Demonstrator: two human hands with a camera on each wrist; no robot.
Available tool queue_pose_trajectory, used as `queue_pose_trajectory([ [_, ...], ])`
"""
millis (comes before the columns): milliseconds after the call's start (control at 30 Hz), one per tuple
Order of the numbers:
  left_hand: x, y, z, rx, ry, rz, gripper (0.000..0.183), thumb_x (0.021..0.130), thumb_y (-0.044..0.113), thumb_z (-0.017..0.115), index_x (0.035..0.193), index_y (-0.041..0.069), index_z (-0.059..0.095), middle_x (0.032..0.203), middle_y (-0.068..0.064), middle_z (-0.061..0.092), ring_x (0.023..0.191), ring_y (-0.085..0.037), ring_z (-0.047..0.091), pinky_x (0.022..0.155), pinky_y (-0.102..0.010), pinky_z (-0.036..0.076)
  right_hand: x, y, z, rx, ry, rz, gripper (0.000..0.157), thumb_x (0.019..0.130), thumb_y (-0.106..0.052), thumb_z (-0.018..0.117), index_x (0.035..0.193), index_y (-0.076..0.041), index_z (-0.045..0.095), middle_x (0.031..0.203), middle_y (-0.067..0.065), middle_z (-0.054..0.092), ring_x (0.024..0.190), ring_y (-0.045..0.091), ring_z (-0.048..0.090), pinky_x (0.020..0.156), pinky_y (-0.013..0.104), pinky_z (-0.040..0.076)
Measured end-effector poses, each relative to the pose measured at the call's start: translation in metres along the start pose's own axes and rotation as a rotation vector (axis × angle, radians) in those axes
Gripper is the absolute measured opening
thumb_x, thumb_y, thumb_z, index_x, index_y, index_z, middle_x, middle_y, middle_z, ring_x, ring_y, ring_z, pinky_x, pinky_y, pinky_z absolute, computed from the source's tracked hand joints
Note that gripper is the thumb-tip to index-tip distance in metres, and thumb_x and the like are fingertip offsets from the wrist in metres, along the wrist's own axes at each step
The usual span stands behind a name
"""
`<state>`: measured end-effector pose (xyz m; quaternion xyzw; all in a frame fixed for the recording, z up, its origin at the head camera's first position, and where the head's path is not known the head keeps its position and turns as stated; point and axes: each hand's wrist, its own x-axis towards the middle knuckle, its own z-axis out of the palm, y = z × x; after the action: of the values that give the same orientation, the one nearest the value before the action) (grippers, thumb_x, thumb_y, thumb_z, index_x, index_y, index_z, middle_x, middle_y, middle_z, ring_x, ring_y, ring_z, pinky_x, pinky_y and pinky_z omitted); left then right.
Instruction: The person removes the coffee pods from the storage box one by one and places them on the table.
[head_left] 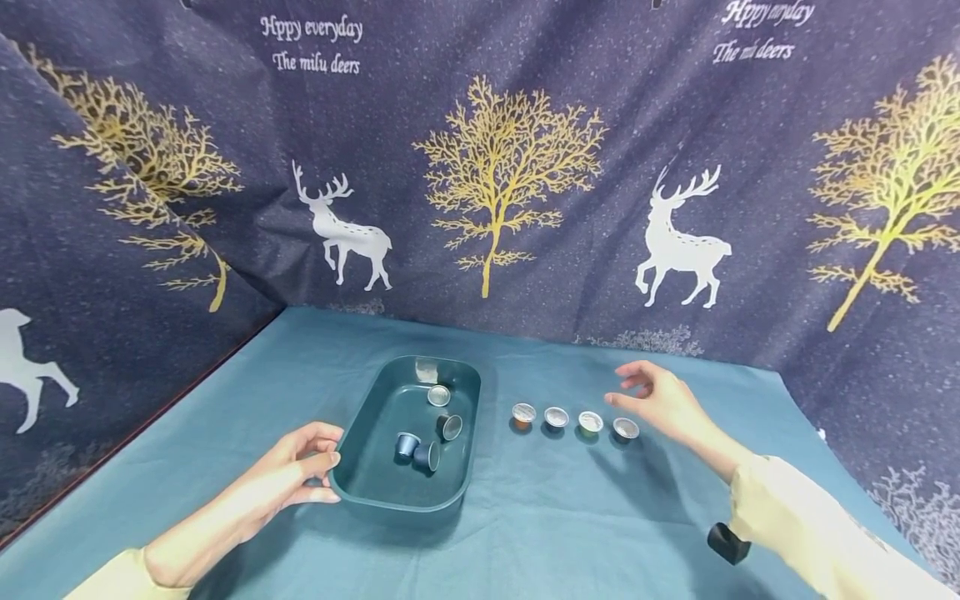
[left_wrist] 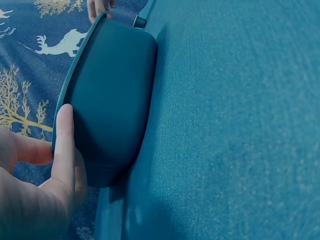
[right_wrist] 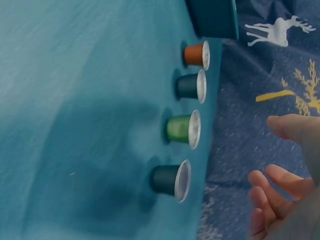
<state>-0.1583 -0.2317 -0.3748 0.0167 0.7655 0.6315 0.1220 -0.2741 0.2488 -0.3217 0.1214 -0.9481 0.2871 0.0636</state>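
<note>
My left hand [head_left: 303, 467] grips the left rim of a dark teal plastic bin [head_left: 397, 505], thumb at the rim and fingers against the outer wall. Inside lie several coffee capsules: a silver-lidded one [head_left: 438, 396] near the far end, a dark one [head_left: 450, 427] on its side, and two blue ones [head_left: 407, 445] close together. Right of the bin, foil lids up, stands a row of capsules: orange [right_wrist: 194, 55], dark [right_wrist: 188, 86], green [right_wrist: 179, 128] and another dark one [right_wrist: 165, 179]. Above the row's right end hovers my right hand [head_left: 660, 404], fingers loosely bent, holding nothing.
A teal cloth [head_left: 540, 525] covers the table. Behind it hangs a dark blue curtain [head_left: 540, 275] with white deer and golden trees. A black device [head_left: 727, 543] sits at my right wrist.
</note>
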Motion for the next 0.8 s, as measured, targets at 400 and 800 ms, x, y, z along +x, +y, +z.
queue_pose_trajectory([
  [400, 0.0, 0.001, -0.001, 0.006, -0.01, -0.003, 0.05, 0.099, 0.015, 0.054, 0.139, -0.007, 0.033, 0.114, -0.01, 0.043, 0.083, -0.015, 0.052, 0.08, -0.035, 0.062, 0.018, -0.049, 0.004, 0.034, -0.048, -0.087, 0.046, 0.087, -0.038, 0.073, 0.124, -0.012, 0.061, 0.112, 0.009, 0.066, 0.104, 0.028, 0.061, 0.091, 0.044, 0.052],
  [800, 0.0, 0.001, -0.001, 0.008, -0.002, -0.01, 0.05, 0.099, 0.015, 0.054, 0.139, -0.006, 0.033, 0.116, -0.011, 0.043, 0.083, -0.016, 0.052, 0.08, -0.036, 0.062, 0.038, -0.093, 0.018, -0.043, -0.198, -0.23, 0.035, 0.087, -0.03, 0.073, 0.116, -0.011, 0.065, 0.107, 0.009, 0.068, 0.102, 0.028, 0.063, 0.091, 0.044, 0.054],
])
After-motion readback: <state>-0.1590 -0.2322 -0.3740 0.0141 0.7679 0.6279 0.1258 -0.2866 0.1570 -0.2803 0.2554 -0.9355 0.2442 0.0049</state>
